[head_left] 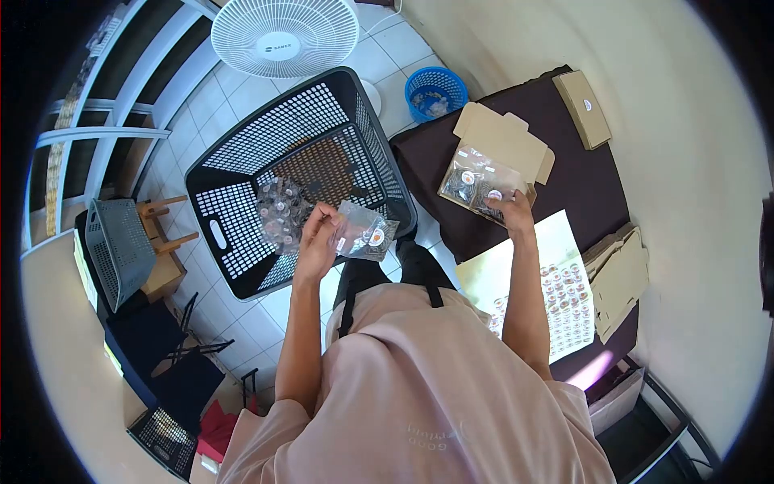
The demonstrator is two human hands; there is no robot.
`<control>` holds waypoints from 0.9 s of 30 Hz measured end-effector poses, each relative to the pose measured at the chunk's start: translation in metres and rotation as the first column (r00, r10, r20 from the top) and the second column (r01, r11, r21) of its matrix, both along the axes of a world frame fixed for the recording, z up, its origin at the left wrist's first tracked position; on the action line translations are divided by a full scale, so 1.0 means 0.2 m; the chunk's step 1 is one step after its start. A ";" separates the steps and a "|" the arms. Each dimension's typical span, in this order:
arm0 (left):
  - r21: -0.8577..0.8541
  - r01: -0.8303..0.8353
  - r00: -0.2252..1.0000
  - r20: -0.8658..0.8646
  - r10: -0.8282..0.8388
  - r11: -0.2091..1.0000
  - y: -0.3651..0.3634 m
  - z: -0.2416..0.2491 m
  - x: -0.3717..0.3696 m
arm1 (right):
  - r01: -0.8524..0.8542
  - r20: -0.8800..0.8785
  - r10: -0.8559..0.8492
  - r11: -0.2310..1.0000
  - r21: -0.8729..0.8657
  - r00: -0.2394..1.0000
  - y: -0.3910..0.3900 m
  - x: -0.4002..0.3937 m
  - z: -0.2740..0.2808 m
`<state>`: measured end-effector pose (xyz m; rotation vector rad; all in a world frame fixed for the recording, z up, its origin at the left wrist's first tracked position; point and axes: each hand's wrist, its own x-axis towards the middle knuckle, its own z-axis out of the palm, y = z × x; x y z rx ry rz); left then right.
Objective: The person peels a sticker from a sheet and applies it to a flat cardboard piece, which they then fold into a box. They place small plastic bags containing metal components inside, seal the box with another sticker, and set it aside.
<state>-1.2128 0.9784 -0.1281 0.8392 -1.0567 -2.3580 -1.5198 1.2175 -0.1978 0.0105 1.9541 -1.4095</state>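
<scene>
My left hand (321,234) is closed on the edge of a clear plastic bag (367,231) with dark contents and a round label, held over the near side of the large dark basket (278,141). A pile of similar bags (282,214) lies inside that basket. On the dark-covered table, my right hand (512,210) reaches into an open cardboard box (500,137), its fingers on one of two labelled bags (466,181) lying there. Whether those fingers grip the bag is hard to tell.
A label sheet (568,302) and flattened cardboard (621,278) lie near my right arm. A closed box (584,109) is at the table's far end. Beyond the basket stand a white fan (282,40) and a blue bin (435,89). A grey crate (121,250) is at left.
</scene>
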 end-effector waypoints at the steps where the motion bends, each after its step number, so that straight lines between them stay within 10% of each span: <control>1: -0.001 -0.008 1.000 0.009 0.008 1.000 0.01 0.02 -0.01 | -0.021 -0.015 0.021 1.000 -0.023 1.000 0.00 0.01 -0.02; 7: 0.041 0.002 0.999 0.048 -0.004 0.999 0.04 0.14 -0.09 | -0.092 -0.306 0.383 0.741 0.666 0.872 -0.06 0.03 0.12; 13: -0.020 0.021 0.989 0.146 -0.018 1.000 0.03 0.24 -0.19 | 0.012 -0.568 0.489 0.751 0.660 0.662 -0.02 0.08 0.10; 14: -0.094 0.060 0.982 0.186 -0.041 0.994 0.03 0.25 -0.20 | 0.109 -0.716 0.520 0.769 0.630 0.466 -0.01 0.08 0.08; 17: -0.210 0.162 0.970 0.216 -0.115 0.964 0.03 0.26 -0.25 | -0.094 -0.669 0.357 0.913 0.396 0.652 -0.16 0.18 0.48; 19: -0.243 0.263 0.952 0.222 -0.210 0.934 0.04 0.28 -0.31 | -0.317 -0.085 0.307 0.934 -0.162 0.948 -0.21 0.28 0.59; 21: -0.285 0.328 0.939 0.202 -0.278 0.901 0.07 0.28 -0.37 | -0.434 0.089 0.527 0.774 -0.460 0.845 -0.23 0.40 0.65; 24: -0.396 0.397 0.915 0.241 -0.324 0.828 0.11 0.26 -0.44 | -0.402 0.132 0.499 0.805 -0.438 0.856 -0.25 0.52 0.68; 27: -0.146 0.240 0.965 0.145 -0.219 0.960 0.19 0.29 -0.47 | -0.218 0.136 0.284 0.905 -0.365 0.949 -0.23 0.52 0.64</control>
